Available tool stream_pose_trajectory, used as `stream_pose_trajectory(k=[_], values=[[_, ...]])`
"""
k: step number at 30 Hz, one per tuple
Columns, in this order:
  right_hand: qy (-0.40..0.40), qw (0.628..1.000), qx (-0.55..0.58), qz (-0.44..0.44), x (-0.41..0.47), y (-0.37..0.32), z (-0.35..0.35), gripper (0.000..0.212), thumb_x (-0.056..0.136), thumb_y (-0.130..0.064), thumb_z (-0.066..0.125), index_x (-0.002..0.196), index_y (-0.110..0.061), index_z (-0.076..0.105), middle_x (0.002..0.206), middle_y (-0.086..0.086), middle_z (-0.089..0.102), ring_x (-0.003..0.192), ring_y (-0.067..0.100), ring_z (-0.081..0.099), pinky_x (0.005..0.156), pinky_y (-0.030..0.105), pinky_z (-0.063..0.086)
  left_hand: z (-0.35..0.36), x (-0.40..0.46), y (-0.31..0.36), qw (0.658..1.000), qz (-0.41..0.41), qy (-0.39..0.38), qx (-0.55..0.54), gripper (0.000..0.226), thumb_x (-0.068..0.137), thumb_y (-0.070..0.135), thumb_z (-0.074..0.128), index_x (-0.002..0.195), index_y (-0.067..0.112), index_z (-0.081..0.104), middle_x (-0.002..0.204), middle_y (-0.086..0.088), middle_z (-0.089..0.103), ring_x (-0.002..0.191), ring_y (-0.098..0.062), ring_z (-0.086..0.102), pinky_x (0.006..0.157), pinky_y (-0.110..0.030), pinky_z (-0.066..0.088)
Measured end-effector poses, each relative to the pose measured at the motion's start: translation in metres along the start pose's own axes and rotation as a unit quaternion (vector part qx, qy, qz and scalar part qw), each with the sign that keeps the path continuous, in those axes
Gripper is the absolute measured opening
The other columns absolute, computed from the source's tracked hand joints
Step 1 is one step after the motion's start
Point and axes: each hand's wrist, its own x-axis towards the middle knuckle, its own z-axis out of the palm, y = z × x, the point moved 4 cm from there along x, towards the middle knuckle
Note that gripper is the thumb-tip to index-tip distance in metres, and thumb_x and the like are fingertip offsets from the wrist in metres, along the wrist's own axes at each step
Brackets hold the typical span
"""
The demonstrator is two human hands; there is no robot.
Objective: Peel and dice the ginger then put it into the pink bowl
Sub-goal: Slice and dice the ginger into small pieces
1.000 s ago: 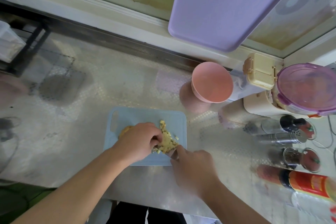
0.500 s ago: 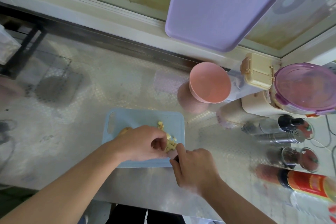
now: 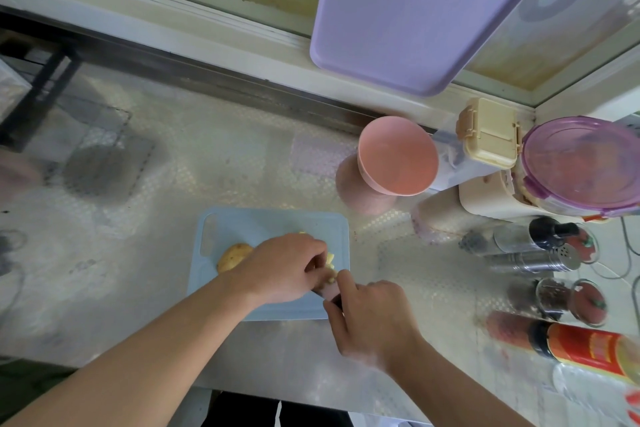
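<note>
pale counter [image 3: 214, 163], window ledge [image 3: 173, 28], daylight

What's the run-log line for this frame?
phase: dicing | left hand: holds diced ginger | right hand: grips knife | pink bowl: empty

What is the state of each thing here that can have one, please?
pink bowl: empty.
ginger piece: uncut, lying on the blue cutting board.
diced ginger: on the board, under the left hand.
right hand: grip closed on a knife.
purple-lidded container: closed.
</note>
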Motion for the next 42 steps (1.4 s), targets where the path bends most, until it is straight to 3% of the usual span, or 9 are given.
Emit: stream_pose_trajectory(k=[3, 8, 18, 22, 26, 29, 32, 37, 42], values=[[-0.017, 1.0, 0.015, 0.017, -0.002, 0.001, 0.007, 0.025, 0.084, -0.037, 0.065, 0.077, -0.019, 0.049, 0.044, -0.009, 0.042, 0.028, 0.02, 0.034, 0.036, 0.028, 0.036, 0.007, 0.004, 0.003, 0.999, -0.01, -0.018, 0.036, 0.029, 0.09, 0.058, 0.057, 0.088, 0.031, 0.049, 0.08, 0.011, 0.059, 0.077, -0.013, 0.058, 0.069, -0.038, 0.053], [-0.033, 0.999, 0.009, 0.021, -0.002, 0.001, 0.01, 0.026, 0.087, -0.039, 0.06, 0.077, -0.019, 0.047, 0.043, -0.009, 0.041, 0.028, 0.019, 0.033, 0.037, 0.027, 0.033, 0.008, 0.019, 0.002, 0.997, -0.032, 0.009, 0.066, 0.027, 0.096, 0.049, 0.06, 0.089, 0.025, 0.05, 0.083, 0.006, 0.061, 0.08, -0.019, 0.059, 0.063, -0.035, 0.044], [-0.037, 0.999, 0.011, 0.027, 0.0, 0.006, 0.007, 0.026, 0.092, -0.04, 0.052, 0.077, -0.021, 0.043, 0.043, -0.009, 0.039, 0.029, 0.019, 0.033, 0.038, 0.027, 0.036, -0.023, 0.001, -0.008, 0.991, -0.065, 0.102, -0.048, 0.044, 0.103, 0.046, 0.049, 0.07, 0.016, 0.052, 0.058, 0.0, 0.054, 0.053, -0.016, 0.049, 0.053, -0.036, 0.04], [-0.038, 0.999, 0.007, 0.016, 0.002, 0.008, 0.006, 0.026, 0.091, -0.039, 0.053, 0.076, -0.02, 0.045, 0.042, -0.008, 0.04, 0.029, 0.019, 0.034, 0.039, 0.026, 0.033, -0.017, -0.008, -0.021, 0.991, -0.105, 0.043, -0.07, 0.043, 0.098, 0.044, 0.044, 0.07, 0.012, 0.049, 0.061, -0.01, 0.056, 0.051, -0.018, 0.042, 0.052, -0.034, 0.033], [-0.049, 0.999, -0.007, 0.002, 0.0, 0.006, 0.01, 0.026, 0.091, -0.04, 0.053, 0.075, -0.02, 0.046, 0.043, -0.008, 0.041, 0.029, 0.02, 0.032, 0.039, 0.027, 0.034, -0.007, -0.002, -0.023, 0.992, -0.101, -0.021, -0.07, 0.029, 0.096, 0.037, 0.046, 0.08, 0.018, 0.061, 0.074, -0.002, 0.065, 0.062, -0.015, 0.054, 0.057, -0.035, 0.042], [-0.049, 0.999, -0.01, -0.001, -0.002, 0.007, 0.011, 0.026, 0.091, -0.038, 0.054, 0.075, -0.019, 0.046, 0.042, -0.008, 0.04, 0.028, 0.02, 0.032, 0.038, 0.028, 0.035, -0.01, 0.002, -0.019, 0.992, -0.085, -0.001, -0.09, 0.026, 0.1, 0.035, 0.049, 0.084, 0.03, 0.068, 0.078, 0.012, 0.067, 0.071, -0.006, 0.061, 0.063, -0.033, 0.049], [-0.048, 0.999, -0.007, -0.003, -0.003, 0.007, 0.008, 0.025, 0.09, -0.037, 0.056, 0.074, -0.02, 0.046, 0.042, -0.008, 0.04, 0.028, 0.02, 0.032, 0.037, 0.028, 0.035, -0.017, -0.001, -0.016, 0.987, -0.079, 0.062, -0.126, 0.04, 0.103, 0.042, 0.049, 0.073, 0.018, 0.058, 0.065, 0.001, 0.059, 0.058, -0.011, 0.052, 0.058, -0.033, 0.039], [-0.047, 0.999, -0.006, -0.017, -0.003, 0.009, 0.007, 0.026, 0.087, -0.039, 0.058, 0.078, -0.018, 0.046, 0.045, -0.006, 0.041, 0.028, 0.021, 0.033, 0.038, 0.027, 0.029, -0.005, -0.003, -0.004, 0.993, -0.077, -0.055, -0.076, 0.055, 0.106, 0.056, 0.037, 0.079, 0.015, 0.061, 0.072, -0.003, 0.067, 0.071, -0.021, 0.063, 0.067, -0.038, 0.046], [-0.039, 0.999, -0.006, -0.019, -0.006, 0.007, 0.007, 0.024, 0.087, -0.035, 0.06, 0.075, -0.018, 0.049, 0.045, -0.006, 0.042, 0.029, 0.022, 0.033, 0.036, 0.029, 0.035, -0.009, 0.005, -0.005, 0.988, -0.091, 0.017, -0.126, 0.048, 0.106, 0.051, 0.042, 0.079, 0.019, 0.066, 0.072, -0.001, 0.067, 0.069, -0.018, 0.064, 0.065, -0.036, 0.049]])
